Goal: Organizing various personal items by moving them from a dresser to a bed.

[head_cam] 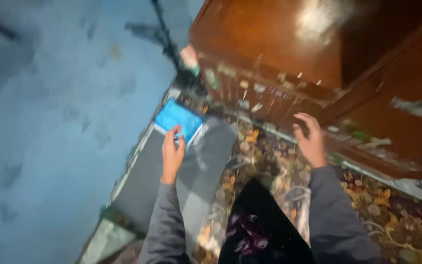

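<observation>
The left hand's fingers (176,134) curl round the near edge of a blue book (179,119), thumb on one side and fingertips over the other, so the flat thing is pinched at its rim and held out ahead of the body, low against the blue wall (50,112). The left hand (172,155) grips it at one end only, and the book tilts slightly with its white page edges showing along the lower side. Below it lies a grey slab (191,171), perhaps a mat or low surface, running along the wall; the book seems to hover just above its far end, though blur hides whether they touch.

The right hand (310,142) holds nothing: its fingers are spread and loosely bent, close to the lower edge of a brown wooden cupboard (279,54), whose front carries scraps of stickers. Contact with the wood cannot be told. Between the arms a patterned carpet (377,205) covers the floor, with dark clothing over it. A dark stand (169,46) leans by the cupboard's corner, just beyond the book.
</observation>
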